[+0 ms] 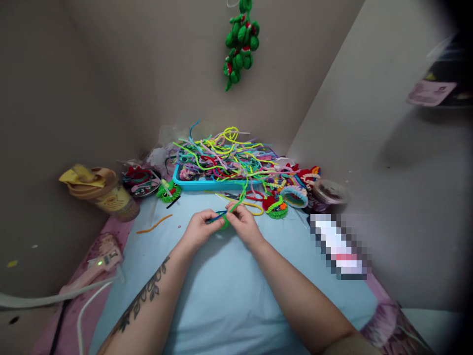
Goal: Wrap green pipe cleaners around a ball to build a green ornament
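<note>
Chenille strand (242, 195), green and fuzzy, sits pinched in the right hand (243, 224); the left hand (203, 228) pinches a blue strand (220, 214). Tumbler (120, 203) lettering is too blurred to read

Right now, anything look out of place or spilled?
Mildly untidy: the tray is heaped past its rim, with strands trailing over the front. One orange strand lies apart on the cloth, left of the left hand. No damage that I can see.
</note>
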`<state>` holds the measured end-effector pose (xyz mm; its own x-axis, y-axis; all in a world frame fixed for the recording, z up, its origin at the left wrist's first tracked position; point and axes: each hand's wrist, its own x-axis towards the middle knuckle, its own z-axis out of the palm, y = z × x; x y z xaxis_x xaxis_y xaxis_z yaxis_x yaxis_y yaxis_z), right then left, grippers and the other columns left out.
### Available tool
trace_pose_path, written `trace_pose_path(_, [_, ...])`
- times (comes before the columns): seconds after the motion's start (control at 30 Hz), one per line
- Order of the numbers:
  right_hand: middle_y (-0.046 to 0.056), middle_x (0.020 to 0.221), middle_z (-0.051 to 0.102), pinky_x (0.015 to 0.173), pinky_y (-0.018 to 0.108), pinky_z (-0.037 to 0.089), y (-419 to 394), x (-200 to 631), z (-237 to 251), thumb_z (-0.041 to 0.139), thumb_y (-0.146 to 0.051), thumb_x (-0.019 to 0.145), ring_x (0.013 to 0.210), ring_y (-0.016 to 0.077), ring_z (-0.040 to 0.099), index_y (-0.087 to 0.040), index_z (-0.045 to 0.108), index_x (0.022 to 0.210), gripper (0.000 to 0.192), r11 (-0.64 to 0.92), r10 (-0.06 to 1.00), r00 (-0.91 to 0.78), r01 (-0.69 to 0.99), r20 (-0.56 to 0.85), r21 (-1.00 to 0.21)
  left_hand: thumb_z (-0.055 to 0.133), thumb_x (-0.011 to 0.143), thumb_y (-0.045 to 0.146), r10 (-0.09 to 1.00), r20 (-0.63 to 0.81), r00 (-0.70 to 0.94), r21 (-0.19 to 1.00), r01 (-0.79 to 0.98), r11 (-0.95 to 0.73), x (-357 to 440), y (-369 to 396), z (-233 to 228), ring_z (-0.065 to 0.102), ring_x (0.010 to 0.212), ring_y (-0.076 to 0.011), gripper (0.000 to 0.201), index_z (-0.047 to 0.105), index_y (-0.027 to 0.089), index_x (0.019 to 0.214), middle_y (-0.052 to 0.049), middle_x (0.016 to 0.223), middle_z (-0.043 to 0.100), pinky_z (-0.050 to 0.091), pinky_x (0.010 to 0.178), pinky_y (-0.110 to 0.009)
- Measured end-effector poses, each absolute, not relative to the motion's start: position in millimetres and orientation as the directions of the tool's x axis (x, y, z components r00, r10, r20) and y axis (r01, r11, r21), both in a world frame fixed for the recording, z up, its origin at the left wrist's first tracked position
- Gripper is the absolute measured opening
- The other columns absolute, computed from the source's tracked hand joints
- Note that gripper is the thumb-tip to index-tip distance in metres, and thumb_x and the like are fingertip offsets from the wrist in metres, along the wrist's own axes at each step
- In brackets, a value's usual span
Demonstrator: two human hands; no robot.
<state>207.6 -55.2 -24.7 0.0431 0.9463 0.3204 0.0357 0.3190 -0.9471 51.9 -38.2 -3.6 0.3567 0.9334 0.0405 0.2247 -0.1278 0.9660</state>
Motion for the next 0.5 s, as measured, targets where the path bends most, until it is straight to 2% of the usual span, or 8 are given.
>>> trace_pose_path(0.13, [0.002,0.091,0.053,0.076,0.029,0.042,-54.9,206.3,-25.6,0.060,-0.031,0.074,0.084,0.0157,0.051,-0.022,0.053,0.084,0.015,0.177,0.984,0.010,-0.130,0.177,-0.976,0.064,0.071,0.035,0.930,0.044,0.366,0.948,0.278,-0.154,50.2,-37.8,-0.1,0.048,0.063,-0.0118,0.022,0.064,0.013,0.064,0.000,0.063,0.054,0.036,0.061,-0.024])
trace_pose_path(0.23, [0.000,0.085,0.055,0.070,0.027,0.042,-54.8,210.1,-25.5,0.065,-0.032,0.069,0.076,0.0141,0.052,-0.022,0.054,0.091,0.026,0.080,0.993,-0.080,-0.137,0.092,-0.987,0.062,0.072,0.034,0.917,0.052,0.394,0.932,0.311,-0.187,50.3,-38.5,3.1,0.049,0.065,-0.0124,0.022,0.065,0.013,0.066,-0.001,0.065,0.056,0.037,0.062,-0.024])
trace_pose_path(0.37, [-0.003,0.066,0.051,0.060,0.025,0.038,-52.0,213.7,-28.8,0.068,-0.035,0.066,0.061,0.0117,0.048,-0.019,0.055,0.075,0.022,0.011,0.992,-0.121,-0.153,0.030,-0.988,0.065,0.069,0.035,0.916,0.040,0.399,0.934,0.311,-0.177,51.1,-38.5,3.4,0.052,0.070,-0.0142,0.023,0.065,0.013,0.073,-0.002,0.071,0.060,0.040,0.066,-0.025])
trace_pose_path(0.5, [-0.003,0.063,0.051,0.058,0.025,0.036,-48.6,214.7,-30.8,0.071,-0.038,0.061,0.058,0.0112,0.046,-0.018,0.056,0.070,0.027,-0.042,0.998,-0.059,-0.298,-0.026,-0.954,0.068,0.066,0.037,0.922,-0.019,0.388,0.982,0.180,-0.055,48.4,-36.9,3.7,0.054,0.070,-0.0135,0.030,0.060,0.014,0.083,-0.003,0.078,0.061,0.042,0.065,-0.023])
